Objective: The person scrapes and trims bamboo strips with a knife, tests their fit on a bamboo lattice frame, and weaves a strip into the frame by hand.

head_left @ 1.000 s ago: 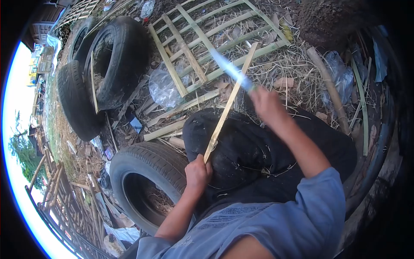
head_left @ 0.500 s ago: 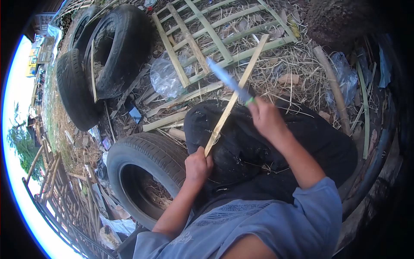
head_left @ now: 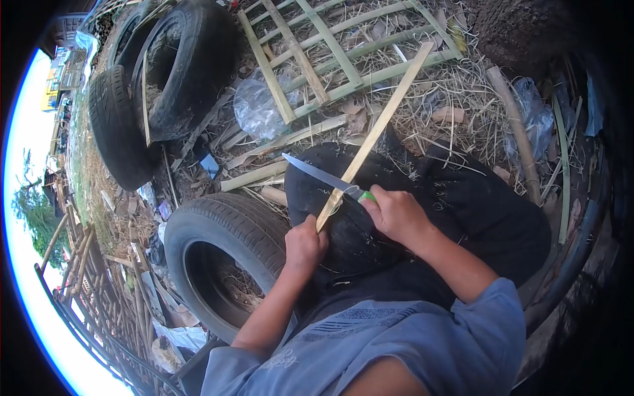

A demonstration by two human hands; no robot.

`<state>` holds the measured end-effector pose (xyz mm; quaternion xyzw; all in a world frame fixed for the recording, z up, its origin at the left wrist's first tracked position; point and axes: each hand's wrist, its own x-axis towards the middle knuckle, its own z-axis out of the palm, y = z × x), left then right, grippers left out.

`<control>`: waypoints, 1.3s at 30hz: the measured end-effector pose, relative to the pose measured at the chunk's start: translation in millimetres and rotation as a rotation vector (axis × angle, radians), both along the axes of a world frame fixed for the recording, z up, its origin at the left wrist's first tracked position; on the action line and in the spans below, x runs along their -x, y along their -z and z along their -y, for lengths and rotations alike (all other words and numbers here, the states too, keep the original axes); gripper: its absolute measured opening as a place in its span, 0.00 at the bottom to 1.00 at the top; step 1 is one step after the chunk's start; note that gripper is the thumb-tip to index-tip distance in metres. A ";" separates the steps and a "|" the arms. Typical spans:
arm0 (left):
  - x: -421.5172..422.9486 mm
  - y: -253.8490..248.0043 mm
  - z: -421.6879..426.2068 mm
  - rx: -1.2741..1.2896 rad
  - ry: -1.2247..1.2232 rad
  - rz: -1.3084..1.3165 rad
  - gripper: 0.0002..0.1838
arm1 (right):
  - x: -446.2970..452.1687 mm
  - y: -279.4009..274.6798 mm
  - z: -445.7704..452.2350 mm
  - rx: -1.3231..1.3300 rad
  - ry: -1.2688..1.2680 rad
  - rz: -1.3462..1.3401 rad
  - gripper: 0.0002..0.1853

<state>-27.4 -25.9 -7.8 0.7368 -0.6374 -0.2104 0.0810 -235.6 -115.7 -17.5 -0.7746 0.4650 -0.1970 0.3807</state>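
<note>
My left hand [head_left: 304, 245] is closed around the lower end of a long, flat bamboo strip [head_left: 382, 125], which slants up and away to the right over my dark-trousered leg. In my right hand [head_left: 401, 214] is a knife [head_left: 321, 174] with a green handle part showing at the fingers. Its blade points up and left and crosses the strip a little above my left hand. Whether the edge touches the strip I cannot tell. A small curled shaving hangs at the strip near the blade.
A bamboo lattice [head_left: 352, 84] lies on straw-strewn ground ahead. One tire [head_left: 228, 218] lies left of my leg, with several more tires [head_left: 198, 72] beyond. Clear plastic [head_left: 259, 111], loose bamboo pieces [head_left: 256, 177] and a thick stick [head_left: 514, 132] lie around.
The knife has moved down along the strip toward my left hand, with my right hand coming nearer. The strip's far end now sits slightly higher and further right in view.
</note>
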 end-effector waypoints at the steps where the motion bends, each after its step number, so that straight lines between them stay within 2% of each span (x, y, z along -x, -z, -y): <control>1: 0.2 0.9 -0.9 0.018 0.011 -0.020 0.07 | 4.2 -3.1 4.3 -0.014 -0.008 -0.001 0.18; 4: -1.7 5.3 -2.6 -0.010 0.005 0.000 0.08 | 12.9 -8.2 20.5 -0.093 0.074 0.038 0.18; 6: 0.9 3.3 -2.1 -0.007 -0.008 0.007 0.08 | 10.4 -4.3 17.5 -0.057 0.137 0.032 0.18; 8: -0.4 2.5 -2.5 -0.017 -0.009 0.019 0.08 | 3.2 -8.1 -3.7 -0.046 -0.039 -0.032 0.19; 12: 0.3 1.0 -2.7 -0.011 -0.002 0.014 0.08 | 10.1 -20.5 4.2 -0.287 -0.052 0.011 0.21; 16: 0.4 1.2 -4.2 -0.007 -0.019 0.007 0.08 | 8.7 -14.2 2.9 -0.323 -0.029 0.061 0.23; 18: 0.9 0.9 -3.2 0.009 -0.017 -0.001 0.08 | 15.2 -13.5 9.6 -0.504 -0.123 0.213 0.24; 22: 2.6 1.4 -1.9 0.010 -0.045 -0.017 0.07 | 15.0 -11.4 7.4 -0.410 0.046 0.301 0.24; 24: 2.0 0.6 -3.9 0.006 -0.050 -0.003 0.07 | 12.8 -12.0 1.0 -0.257 0.170 0.122 0.24; 25: 1.4 0.8 -4.2 -0.008 -0.042 0.010 0.07 | 11.1 -12.4 -6.1 -0.207 0.045 0.014 0.23; 28: -0.1 1.6 -4.6 -0.011 -0.028 0.018 0.07 | 16.4 -12.5 -6.5 -0.244 -0.049 0.070 0.22; 30: 0.1 3.9 -3.3 0.003 -0.024 0.003 0.07 | 18.6 -9.6 -5.1 -0.274 -0.017 0.110 0.21; 32: -0.1 5.2 -4.7 0.009 -0.042 -0.007 0.07 | 15.1 -1.2 -10.8 -0.197 0.094 0.132 0.21; 33: -0.2 4.5 -5.7 0.008 -0.048 -0.004 0.07 | 14.4 -1.6 -16.8 -0.119 -0.021 0.067 0.21; 34: -0.8 3.0 -6.1 -0.004 -0.048 -0.015 0.07 | 16.3 -1.9 -16.0 -0.121 -0.026 0.074 0.21; 36: -3.0 0.7 -3.4 -0.012 -0.037 -0.021 0.07 | 22.7 -8.1 -6.6 -0.241 -0.034 0.110 0.21; 37: -2.7 0.8 -1.5 -0.002 -0.046 -0.046 0.07 | 22.2 -2.7 -5.5 -0.298 0.090 0.208 0.22; 38: -0.9 1.2 -1.0 0.007 -0.060 -0.076 0.08 | 23.7 -4.8 -8.3 -0.297 0.092 0.206 0.22; 39: 0.2 2.1 -1.1 0.008 -0.062 -0.078 0.08 | 24.9 -8.4 -13.8 -0.224 -0.056 0.064 0.22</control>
